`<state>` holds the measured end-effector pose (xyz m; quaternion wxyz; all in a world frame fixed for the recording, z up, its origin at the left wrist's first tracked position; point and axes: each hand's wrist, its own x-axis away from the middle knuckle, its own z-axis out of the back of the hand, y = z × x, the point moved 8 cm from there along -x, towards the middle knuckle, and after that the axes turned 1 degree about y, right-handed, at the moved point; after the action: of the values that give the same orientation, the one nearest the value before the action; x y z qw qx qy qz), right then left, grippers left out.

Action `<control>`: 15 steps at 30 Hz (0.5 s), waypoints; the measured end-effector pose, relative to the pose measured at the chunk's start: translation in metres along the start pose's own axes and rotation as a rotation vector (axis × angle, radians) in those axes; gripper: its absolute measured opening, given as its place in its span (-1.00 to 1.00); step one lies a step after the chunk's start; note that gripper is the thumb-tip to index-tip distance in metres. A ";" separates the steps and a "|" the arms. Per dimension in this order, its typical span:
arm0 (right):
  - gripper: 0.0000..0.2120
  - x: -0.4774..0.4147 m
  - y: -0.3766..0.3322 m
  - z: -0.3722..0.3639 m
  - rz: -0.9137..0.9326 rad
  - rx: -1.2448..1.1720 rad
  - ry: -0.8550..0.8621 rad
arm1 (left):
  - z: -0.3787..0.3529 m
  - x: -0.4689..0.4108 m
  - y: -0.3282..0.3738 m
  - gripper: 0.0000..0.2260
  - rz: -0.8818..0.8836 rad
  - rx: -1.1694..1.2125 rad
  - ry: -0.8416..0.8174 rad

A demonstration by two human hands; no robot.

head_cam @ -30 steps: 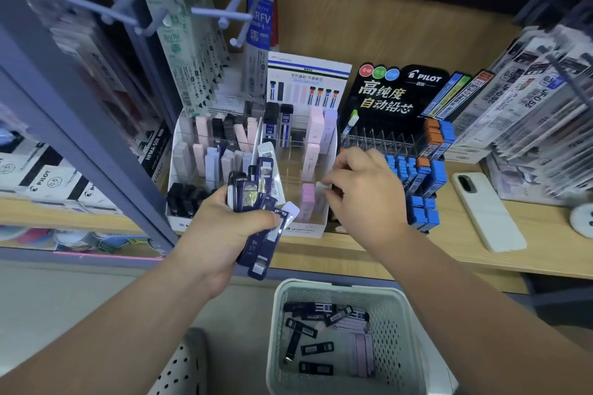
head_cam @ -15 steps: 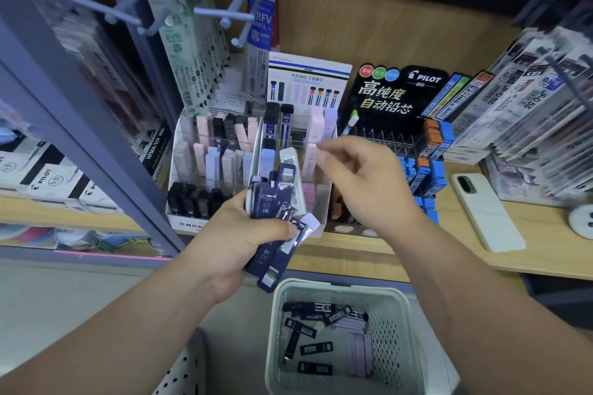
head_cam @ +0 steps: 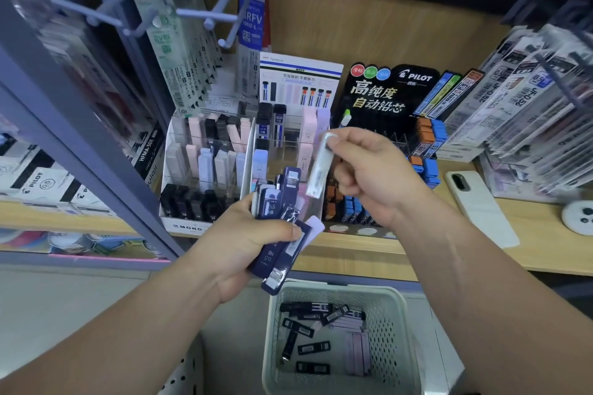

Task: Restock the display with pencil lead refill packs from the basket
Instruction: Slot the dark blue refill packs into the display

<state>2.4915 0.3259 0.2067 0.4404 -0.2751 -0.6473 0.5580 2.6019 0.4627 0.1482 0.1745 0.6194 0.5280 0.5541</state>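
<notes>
While left hand (head_cam: pixel 237 250) grips navy packs (head_cam: pixel 272 207) | right hand (head_cam: pixel 375 176) fingers pinch pale pack (head_cam: pixel 319 173) | label unreadable

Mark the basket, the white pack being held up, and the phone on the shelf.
basket (head_cam: pixel 337 283): head view, far rim.
white pack (head_cam: pixel 319 170): head view, middle of its face.
phone (head_cam: pixel 481 208): head view, centre of its back.

A white smartphone (head_cam: pixel 481 208) lay flat on the wooden shelf (head_cam: pixel 545 256) at the right of the frame, with a round white object (head_cam: pixel 579 218) just beyond it at the edge. Upper left, green-printed pen refill packs (head_cam: pixel 170 51) and a blue RFV pack (head_cam: pixel 252 26) hung on pale peg hooks (head_cam: pixel 205 14). JF-0.5 refill packs (head_cam: pixel 526 99) crowded the upper right, and Pilot boxes (head_cam: pixel 41 183) sat at the far left.
</notes>
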 end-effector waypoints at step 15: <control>-0.86 0.007 0.006 0.019 0.214 0.364 0.159 | 0.014 0.002 0.007 -0.67 -0.038 0.069 0.106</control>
<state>2.4710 0.3242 0.2030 0.4707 -0.3016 -0.4663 0.6856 2.6174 0.4673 0.1506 0.1352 0.5848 0.5670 0.5642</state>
